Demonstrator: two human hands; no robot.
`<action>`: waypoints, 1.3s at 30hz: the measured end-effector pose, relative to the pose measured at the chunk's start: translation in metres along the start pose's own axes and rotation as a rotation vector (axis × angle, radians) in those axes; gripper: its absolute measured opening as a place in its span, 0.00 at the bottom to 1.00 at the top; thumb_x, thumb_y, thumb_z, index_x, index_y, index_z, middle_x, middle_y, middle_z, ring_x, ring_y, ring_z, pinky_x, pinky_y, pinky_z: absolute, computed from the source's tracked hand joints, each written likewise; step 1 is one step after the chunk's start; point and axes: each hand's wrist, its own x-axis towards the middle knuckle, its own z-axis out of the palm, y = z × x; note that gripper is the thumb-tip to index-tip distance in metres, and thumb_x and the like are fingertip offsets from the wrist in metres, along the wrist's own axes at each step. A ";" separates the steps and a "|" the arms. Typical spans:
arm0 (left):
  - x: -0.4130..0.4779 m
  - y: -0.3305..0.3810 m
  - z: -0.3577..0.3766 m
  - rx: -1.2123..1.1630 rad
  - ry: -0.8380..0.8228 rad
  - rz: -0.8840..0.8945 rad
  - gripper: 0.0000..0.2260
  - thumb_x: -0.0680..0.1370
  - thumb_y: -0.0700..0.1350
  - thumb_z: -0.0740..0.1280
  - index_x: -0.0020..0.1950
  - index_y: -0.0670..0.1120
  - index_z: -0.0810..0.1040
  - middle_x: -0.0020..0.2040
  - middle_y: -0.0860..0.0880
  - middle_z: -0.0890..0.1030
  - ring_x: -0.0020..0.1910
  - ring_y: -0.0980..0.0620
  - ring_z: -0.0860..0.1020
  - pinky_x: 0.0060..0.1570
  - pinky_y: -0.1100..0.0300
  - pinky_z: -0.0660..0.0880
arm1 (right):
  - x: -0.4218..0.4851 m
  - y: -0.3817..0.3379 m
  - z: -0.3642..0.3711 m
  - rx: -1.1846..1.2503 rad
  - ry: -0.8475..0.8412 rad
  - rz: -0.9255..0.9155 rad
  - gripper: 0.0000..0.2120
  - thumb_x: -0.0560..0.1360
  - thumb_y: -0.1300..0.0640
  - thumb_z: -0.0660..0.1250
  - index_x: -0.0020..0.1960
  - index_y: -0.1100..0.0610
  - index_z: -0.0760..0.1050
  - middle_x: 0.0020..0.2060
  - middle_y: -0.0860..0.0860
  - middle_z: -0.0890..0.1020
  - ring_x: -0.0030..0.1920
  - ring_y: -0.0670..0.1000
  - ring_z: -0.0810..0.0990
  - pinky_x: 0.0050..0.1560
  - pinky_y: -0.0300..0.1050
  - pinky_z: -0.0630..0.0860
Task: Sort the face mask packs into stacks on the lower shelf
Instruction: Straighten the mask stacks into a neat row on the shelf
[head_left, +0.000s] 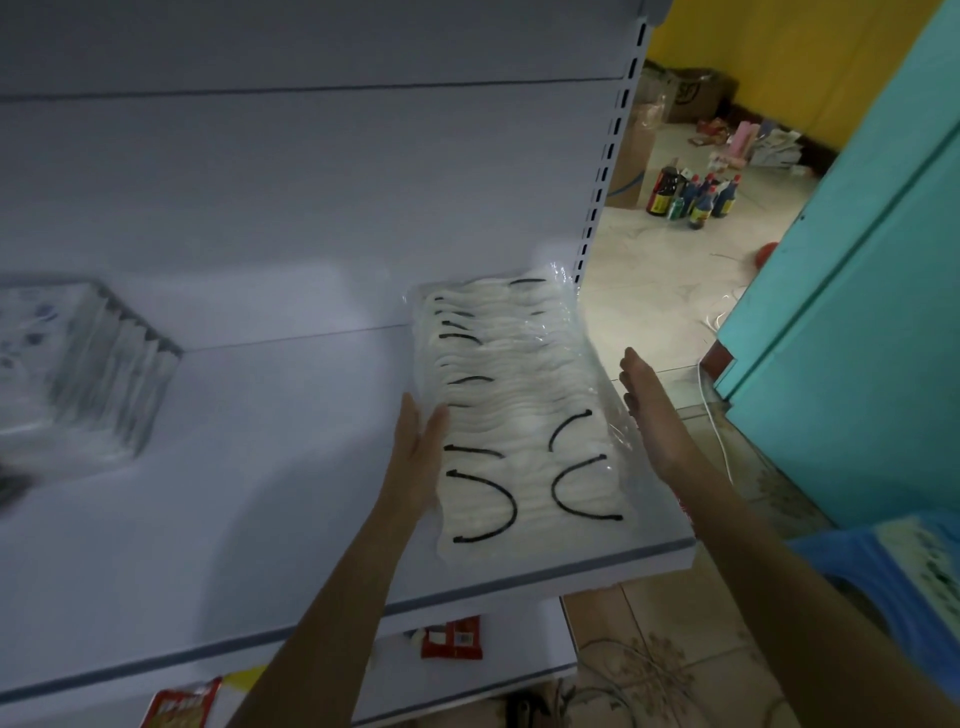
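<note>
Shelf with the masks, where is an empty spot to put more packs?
The big bare patch is the white shelf between the blurred stack of packs on the left and the left hand. The right end is crowded: the row of mask packs fills it from back panel almost to front edge, with the right hand beside it.

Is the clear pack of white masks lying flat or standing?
Lying flat: the clear pack of white masks rests broad side down on the white shelf.

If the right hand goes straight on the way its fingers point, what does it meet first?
Probably the slotted upright at the back of the shelf, with the right hand passing just beside the mask pack; depth is unclear.
</note>
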 end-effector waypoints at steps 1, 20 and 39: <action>-0.002 -0.001 0.004 0.070 -0.015 0.015 0.34 0.78 0.56 0.59 0.77 0.47 0.45 0.77 0.52 0.51 0.75 0.54 0.53 0.70 0.63 0.50 | -0.001 0.006 0.002 -0.064 -0.020 0.007 0.27 0.80 0.40 0.46 0.76 0.49 0.53 0.75 0.47 0.58 0.74 0.49 0.57 0.73 0.50 0.54; -0.014 0.001 0.013 0.193 -0.018 0.022 0.33 0.80 0.54 0.55 0.77 0.43 0.41 0.78 0.49 0.43 0.76 0.54 0.45 0.72 0.61 0.43 | -0.025 -0.002 -0.001 -0.253 0.019 -0.008 0.27 0.80 0.43 0.48 0.76 0.50 0.52 0.75 0.50 0.56 0.75 0.51 0.55 0.71 0.50 0.54; -0.147 0.046 -0.284 0.154 0.347 0.251 0.21 0.82 0.47 0.56 0.75 0.48 0.60 0.68 0.59 0.63 0.66 0.64 0.62 0.51 0.87 0.57 | -0.129 -0.137 0.305 0.072 -0.457 -0.070 0.24 0.80 0.48 0.56 0.75 0.50 0.57 0.74 0.52 0.61 0.72 0.50 0.62 0.65 0.39 0.59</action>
